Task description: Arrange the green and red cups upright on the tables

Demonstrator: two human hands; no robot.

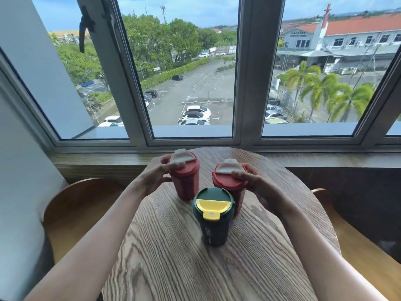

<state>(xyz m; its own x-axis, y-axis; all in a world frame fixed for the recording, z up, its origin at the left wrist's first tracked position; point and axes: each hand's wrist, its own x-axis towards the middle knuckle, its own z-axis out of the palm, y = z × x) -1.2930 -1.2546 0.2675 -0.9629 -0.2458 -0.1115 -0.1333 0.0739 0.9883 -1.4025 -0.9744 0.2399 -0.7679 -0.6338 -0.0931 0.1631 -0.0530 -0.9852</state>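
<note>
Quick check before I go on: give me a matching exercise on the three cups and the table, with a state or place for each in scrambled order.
Things:
1. green cup
2. left red cup
3. right red cup
4. table

States:
A. held at the lid by the right hand
B. nearest the camera, untouched
C. wood-grain, bearing all the cups
D. held at the lid by the left hand

Pairs: 1-B, 2-D, 3-A, 4-C

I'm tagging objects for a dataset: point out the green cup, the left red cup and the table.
green cup (213, 230), head view, dark body
left red cup (186, 185), head view, red side wall
table (173, 268), head view, bare wood top
</note>
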